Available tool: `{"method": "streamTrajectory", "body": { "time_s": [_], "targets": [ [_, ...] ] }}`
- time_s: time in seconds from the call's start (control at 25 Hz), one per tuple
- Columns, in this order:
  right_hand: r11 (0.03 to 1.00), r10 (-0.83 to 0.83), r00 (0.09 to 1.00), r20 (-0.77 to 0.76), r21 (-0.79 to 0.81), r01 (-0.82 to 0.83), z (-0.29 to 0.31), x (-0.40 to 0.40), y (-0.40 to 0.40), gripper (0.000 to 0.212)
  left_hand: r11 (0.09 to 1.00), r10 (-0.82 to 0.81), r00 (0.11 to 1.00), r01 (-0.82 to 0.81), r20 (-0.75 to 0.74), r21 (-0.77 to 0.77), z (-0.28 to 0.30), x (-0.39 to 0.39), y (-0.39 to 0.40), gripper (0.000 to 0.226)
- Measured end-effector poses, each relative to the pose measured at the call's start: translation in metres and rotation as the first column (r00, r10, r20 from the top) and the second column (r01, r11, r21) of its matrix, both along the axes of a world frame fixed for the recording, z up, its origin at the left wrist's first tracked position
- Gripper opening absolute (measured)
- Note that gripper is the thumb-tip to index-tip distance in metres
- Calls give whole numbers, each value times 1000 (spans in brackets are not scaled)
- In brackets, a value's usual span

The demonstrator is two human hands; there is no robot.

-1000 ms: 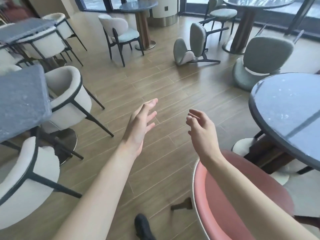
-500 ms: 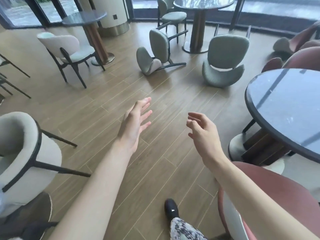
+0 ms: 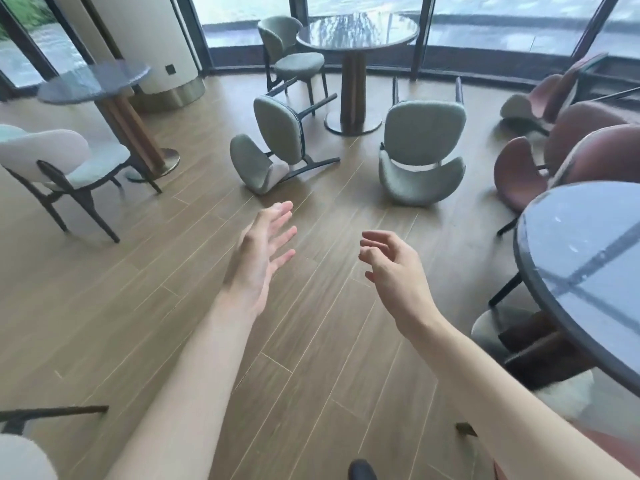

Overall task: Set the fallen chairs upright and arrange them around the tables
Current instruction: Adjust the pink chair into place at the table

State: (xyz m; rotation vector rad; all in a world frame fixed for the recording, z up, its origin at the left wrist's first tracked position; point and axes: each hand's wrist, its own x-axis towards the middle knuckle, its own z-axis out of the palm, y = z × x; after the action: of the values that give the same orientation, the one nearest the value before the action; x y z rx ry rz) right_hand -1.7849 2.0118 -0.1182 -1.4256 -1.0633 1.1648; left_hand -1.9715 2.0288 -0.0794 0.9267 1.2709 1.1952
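**Reaching for toppled chairs: legs and a desk base stand in the way**

Approaching with both hands empty, the person faces two grey-green chairs lying on the floor in front of the round window desk point(image 3: 356, 31). One fallen chair point(image 3: 277, 147) lies on its side just left of that desk's pedestal, its dark legs pointing toward the base. The other fallen chair point(image 3: 420, 150) is tipped over just right of the pedestal, legs up toward the glass. A third grey-green chair point(image 3: 294, 53) stands upright behind the desk's left side.

The likely trouble: swinging the side-lying chair up could knock its legs against the pedestal or the upright chair behind it, and a one-handed lift by the padded back could let the chair twist and drop.

The left hand point(image 3: 259, 258) is held out palm inward, fingers spread and straight. The right hand point(image 3: 391, 268) is loosely cupped, fingers curled apart, pinching nothing. Both hover well short of the chairs.
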Motion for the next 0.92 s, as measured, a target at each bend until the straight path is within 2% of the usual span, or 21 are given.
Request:
{"method": "streamTrajectory", "body": {
  "time_s": [0.28, 0.52, 0.68, 0.92],
  "targets": [
    [999, -45, 999, -4, 24, 45, -9, -81, 174, 28, 999, -42, 999, 42, -5, -26, -14, -74, 181, 46],
    [985, -171, 983, -59, 16, 172, -11, -132, 292, 26, 983, -169, 985, 167, -30, -73, -19, -122, 338, 46],
    [958, -288, 957, -34, -22, 287, -18, -125, 362, 26, 955, -289, 957, 286, -28, -81, -18, -105, 436, 39],
    [911, -412, 911, -6, -24, 411, -22, -57, 476, 25, 915, -396, 918, 393, -16, -91, -36, -20, 557, 50]
  ]
}}
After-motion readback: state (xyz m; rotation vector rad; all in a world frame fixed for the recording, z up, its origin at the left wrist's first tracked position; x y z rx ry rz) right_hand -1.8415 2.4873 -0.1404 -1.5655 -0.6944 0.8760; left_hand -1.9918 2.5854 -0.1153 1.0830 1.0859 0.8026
